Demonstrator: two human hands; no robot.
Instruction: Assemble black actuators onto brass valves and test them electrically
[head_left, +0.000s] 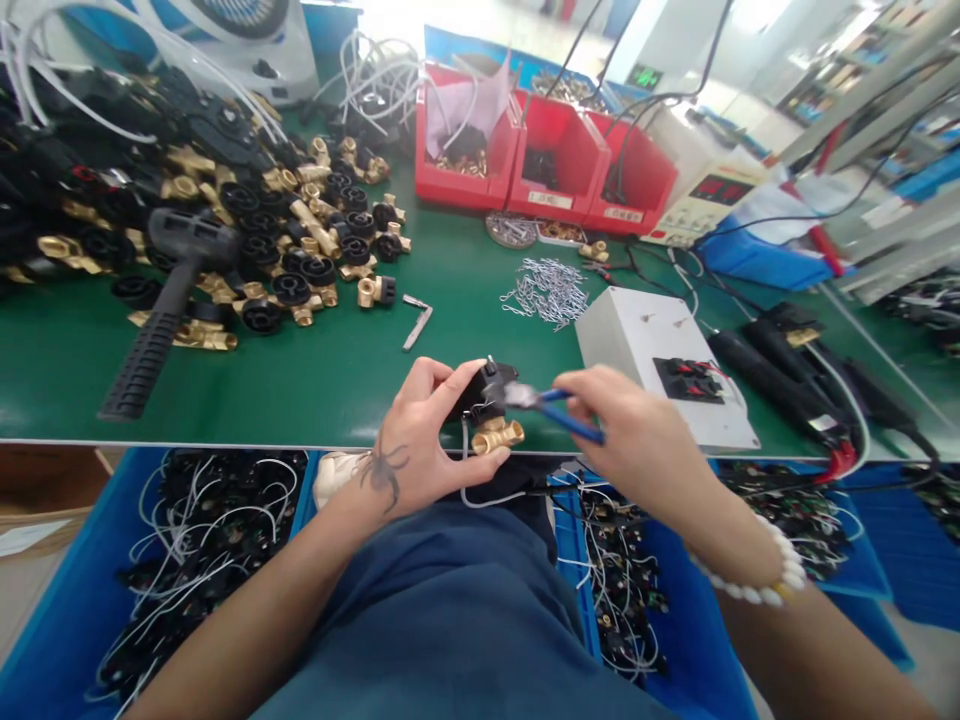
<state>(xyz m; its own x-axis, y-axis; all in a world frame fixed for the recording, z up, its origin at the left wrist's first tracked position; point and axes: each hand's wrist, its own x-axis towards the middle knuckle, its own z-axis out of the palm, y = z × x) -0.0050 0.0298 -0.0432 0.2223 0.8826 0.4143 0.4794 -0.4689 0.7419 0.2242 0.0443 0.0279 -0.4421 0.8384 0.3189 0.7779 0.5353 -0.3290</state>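
My left hand point(427, 430) grips a black valve actuator with a brass fitting point(498, 437) at its lower end, held at the table's front edge. A white cable point(466, 470) hangs from this assembly. In my right hand point(637, 430) are blue-handled pliers point(570, 415), their fingers wrapped round the handles. The pliers' metal jaws, smeared by motion, are at the black housing's right side; whether they grip anything there I cannot tell. Beyond my hands lies a loose pile of small metal clips point(549, 292).
A black rubber mallet point(169, 310) lies left beside many brass valves point(315, 225). Red bins point(559, 150) line the back. A grey box with terminals point(637, 350) and black power tools point(780, 370) stand right. Blue crates point(75, 590) of cabled parts sit below the edge.
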